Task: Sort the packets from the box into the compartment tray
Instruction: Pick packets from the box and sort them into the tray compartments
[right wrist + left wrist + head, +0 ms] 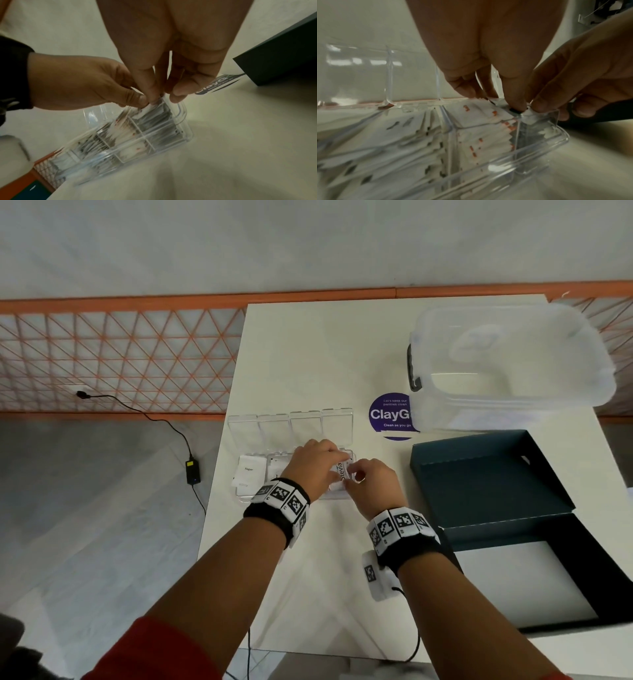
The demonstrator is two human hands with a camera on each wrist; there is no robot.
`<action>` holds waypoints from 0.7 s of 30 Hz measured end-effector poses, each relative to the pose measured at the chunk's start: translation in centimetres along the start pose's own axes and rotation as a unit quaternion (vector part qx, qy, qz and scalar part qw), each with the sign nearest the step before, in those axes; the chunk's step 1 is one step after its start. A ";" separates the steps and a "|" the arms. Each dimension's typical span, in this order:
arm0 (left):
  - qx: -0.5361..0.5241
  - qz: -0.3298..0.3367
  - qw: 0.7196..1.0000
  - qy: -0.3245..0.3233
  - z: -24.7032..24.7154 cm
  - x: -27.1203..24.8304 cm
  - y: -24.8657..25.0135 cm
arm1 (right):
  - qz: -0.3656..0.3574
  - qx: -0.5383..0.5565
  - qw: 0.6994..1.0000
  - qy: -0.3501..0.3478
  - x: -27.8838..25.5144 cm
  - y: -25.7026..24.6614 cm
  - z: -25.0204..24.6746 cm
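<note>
Head view, hands: the left hand (317,465) and right hand (371,484) meet over the right end of the clear compartment tray (239,493), fingers curled, both pinching a white Stevia packet (342,472) between them; two hands seem meant to steady the thin packet as it goes into a narrow slot.
Head view, tray: it lies at the table's (308,354) centre with its lid (291,426) folded open toward 12 o'clock, so the slots stay reachable; a Sugar packet (249,474) lies in the leftmost compartment.
Head view, box: the dark box (479,474) sits open at 3 o'clock of the tray, no packets visible inside, so the sorting looks nearly done.
Head view, surroundings: a clear lidded tub (507,364) stands at 1 o'clock, partly covering a round purple sticker (388,414).
Left wrist view: left fingertips (515,104) press the packet's top edge down at the end compartment; right fingertips (541,106) nip the same edge from 3 o'clock. Red-printed packets (481,115) fill the neighbouring slot, black-printed packets (402,135) the next toward 9 o'clock.
Right wrist view: the right thumb and fingers (150,93) close on the packet edge at the tray's far end, the left hand gripping from 9 o'clock; how deep the packet sits cannot be told.
</note>
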State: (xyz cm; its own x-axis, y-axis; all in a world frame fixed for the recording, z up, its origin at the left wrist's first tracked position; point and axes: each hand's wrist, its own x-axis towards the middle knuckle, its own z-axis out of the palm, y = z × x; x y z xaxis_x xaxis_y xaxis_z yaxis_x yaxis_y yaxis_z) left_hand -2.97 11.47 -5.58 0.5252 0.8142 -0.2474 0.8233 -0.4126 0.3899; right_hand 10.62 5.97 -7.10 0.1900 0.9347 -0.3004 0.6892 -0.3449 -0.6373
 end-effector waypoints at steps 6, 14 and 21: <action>-0.033 -0.039 0.998 0.045 -0.1 0.3 0.7 | 0.015 0.026 0.999 0.016 0.2 -0.3 0.1; 0.074 -0.001 0.996 0.040 0.5 0.6 0.4 | 0.008 -0.017 1.000 -0.002 0.8 -0.8 -0.2; 0.174 -0.010 0.984 0.026 1.2 0.7 1.0 | -0.002 -0.111 0.993 -0.030 1.4 -1.5 0.3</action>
State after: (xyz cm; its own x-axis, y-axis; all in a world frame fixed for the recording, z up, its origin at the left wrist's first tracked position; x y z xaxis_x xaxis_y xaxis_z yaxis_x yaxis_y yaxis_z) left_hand -1.50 11.10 -6.45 0.5036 0.8396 -0.2036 0.8621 -0.5037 0.0555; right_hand 9.63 7.81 -6.81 0.1495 0.9273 -0.3432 0.8285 -0.3069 -0.4683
